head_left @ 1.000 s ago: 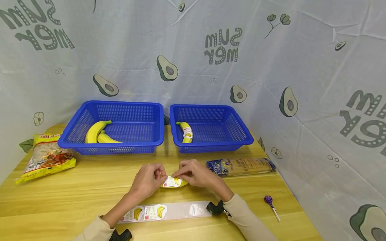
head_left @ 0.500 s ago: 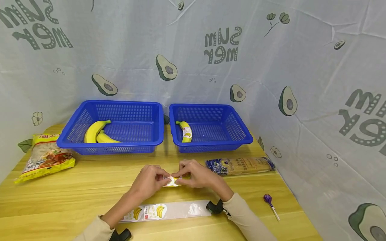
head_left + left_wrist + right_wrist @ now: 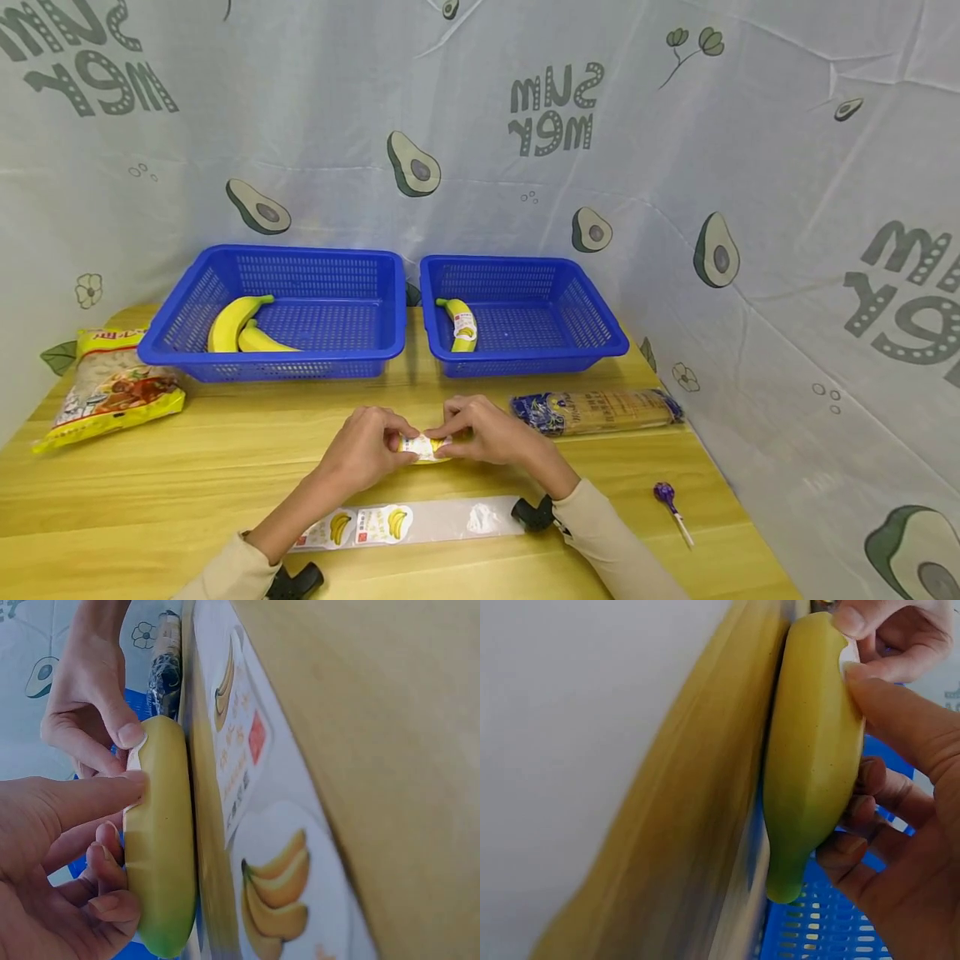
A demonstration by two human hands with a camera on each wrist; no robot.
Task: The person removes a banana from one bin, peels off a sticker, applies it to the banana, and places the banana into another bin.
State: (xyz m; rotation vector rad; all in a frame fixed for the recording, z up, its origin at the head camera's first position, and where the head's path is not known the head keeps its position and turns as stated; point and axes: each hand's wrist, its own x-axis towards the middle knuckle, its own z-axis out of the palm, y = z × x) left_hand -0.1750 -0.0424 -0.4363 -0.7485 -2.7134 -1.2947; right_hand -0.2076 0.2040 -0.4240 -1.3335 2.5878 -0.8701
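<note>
Low over the table, both hands hold one banana [image 3: 161, 840] lying crosswise. A white label [image 3: 420, 447] with a banana picture sits on its near side, partly covered by the thumbs. My left hand [image 3: 367, 446] grips the banana's left part, thumb on the label and fingers curled behind. My right hand [image 3: 483, 432] holds the right part likewise, its thumb [image 3: 892, 709] at the label's edge. The two hands nearly meet at the label. The banana's stem end [image 3: 786, 881] shows in the right wrist view. In front lies a backing strip [image 3: 442, 521] bearing banana labels.
At the back left a blue basket [image 3: 277, 365] holds two bananas [image 3: 234, 323]. Right of it, a smaller blue basket [image 3: 525, 365] contains one labelled banana [image 3: 459, 321]. A yellow food bag [image 3: 120, 387], a noodle packet [image 3: 600, 412] and a purple lollipop [image 3: 664, 493] lie around.
Both thumbs have come down from the label's upper edge onto its front and now press it against the banana. The hands stay in nearly the same place; baskets and packets are unchanged.
</note>
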